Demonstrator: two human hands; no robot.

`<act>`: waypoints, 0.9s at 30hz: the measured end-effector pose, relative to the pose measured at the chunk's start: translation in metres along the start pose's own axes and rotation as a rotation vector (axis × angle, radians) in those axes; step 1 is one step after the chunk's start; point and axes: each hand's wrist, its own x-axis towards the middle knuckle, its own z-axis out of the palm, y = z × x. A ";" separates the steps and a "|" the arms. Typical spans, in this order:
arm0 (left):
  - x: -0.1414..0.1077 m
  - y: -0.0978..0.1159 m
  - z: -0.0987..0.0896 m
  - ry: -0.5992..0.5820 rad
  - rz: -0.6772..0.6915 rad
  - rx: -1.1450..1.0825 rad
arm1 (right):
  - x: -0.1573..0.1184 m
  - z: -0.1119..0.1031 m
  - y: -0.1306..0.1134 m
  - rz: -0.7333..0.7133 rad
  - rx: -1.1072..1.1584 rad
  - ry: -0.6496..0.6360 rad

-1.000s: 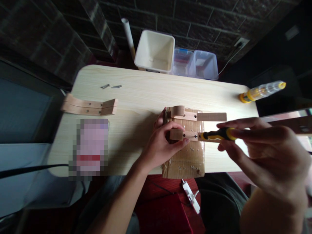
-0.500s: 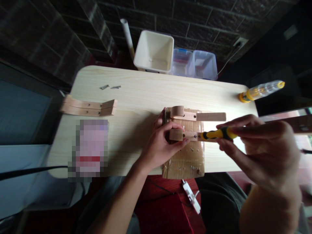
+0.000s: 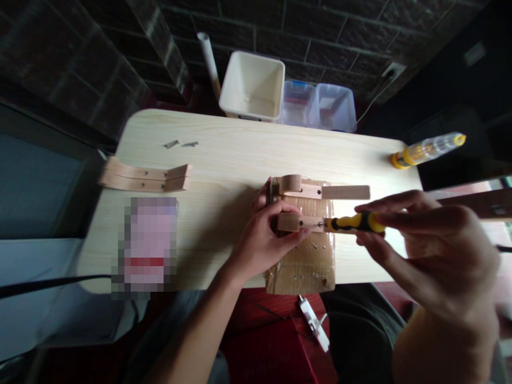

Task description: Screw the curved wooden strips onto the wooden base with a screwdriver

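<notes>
My left hand [image 3: 266,229] grips the curled end of a wooden hook [image 3: 288,221] between thumb and fingers, steadying it on a taped cardboard box [image 3: 304,264]. My right hand [image 3: 424,245] pinches a yellow and black screwdriver [image 3: 354,222], its tip toward a dark screw hole in that hook. The screwdriver covers part of the hook's straight end. Just beyond lies a second wooden hook [image 3: 312,190] on the same box, with two dark holes. Small holes dot the box's near part.
Two more curved wooden pieces [image 3: 146,177] lie at the table's left, below several screws [image 3: 172,144]. A pixelated patch [image 3: 148,240] sits nearby. A clear-and-yellow bottle-shaped case [image 3: 428,150] stands back right. A cream bin [image 3: 253,85] and clear boxes [image 3: 335,106] stand behind the table.
The right hand has shifted slightly right and its grip on the screwdriver has turned a little. The left hand and the wooden hooks stay in place.
</notes>
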 end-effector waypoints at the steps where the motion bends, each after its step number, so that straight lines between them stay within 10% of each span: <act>1: 0.000 0.000 0.000 0.001 0.001 -0.003 | 0.000 -0.001 0.001 -0.001 -0.001 -0.010; 27: -0.001 -0.001 0.000 -0.004 0.016 0.002 | 0.003 0.003 0.002 -0.021 0.009 0.059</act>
